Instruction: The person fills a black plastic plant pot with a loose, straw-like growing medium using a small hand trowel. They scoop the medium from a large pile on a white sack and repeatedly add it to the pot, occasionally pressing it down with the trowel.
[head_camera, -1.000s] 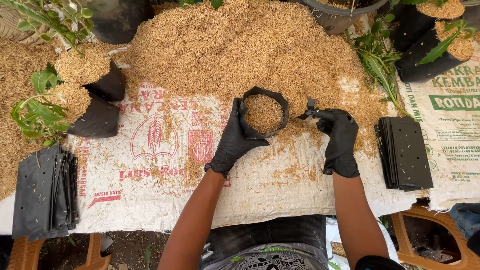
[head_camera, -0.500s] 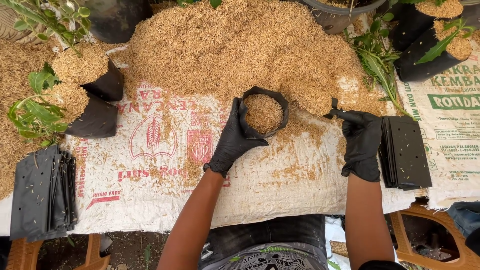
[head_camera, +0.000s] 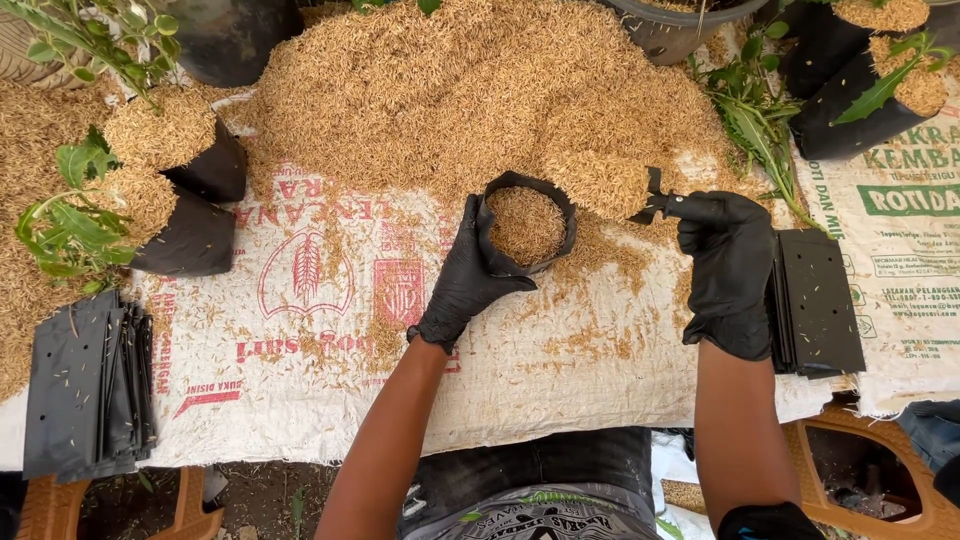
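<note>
A stack of flat black bags (head_camera: 88, 395) lies at the left edge of the white woven sack (head_camera: 330, 380). The gloved left hand (head_camera: 466, 280) is closed round an upright black grow bag (head_camera: 527, 222), mouth upward. The right hand (head_camera: 728, 265) grips a scoop (head_camera: 605, 185) loaded with husk, lying crosswise, tip toward the bag. The husk heap (head_camera: 450, 90) rises behind.

Even, bright daylight from overhead; shadows soft and short, falling just under each hand (head_camera: 470, 275). No glare. Husks (head_camera: 450, 90) sharp throughout; slight wide-angle bending toward the edges, far from either hand. No motion blur.
</note>
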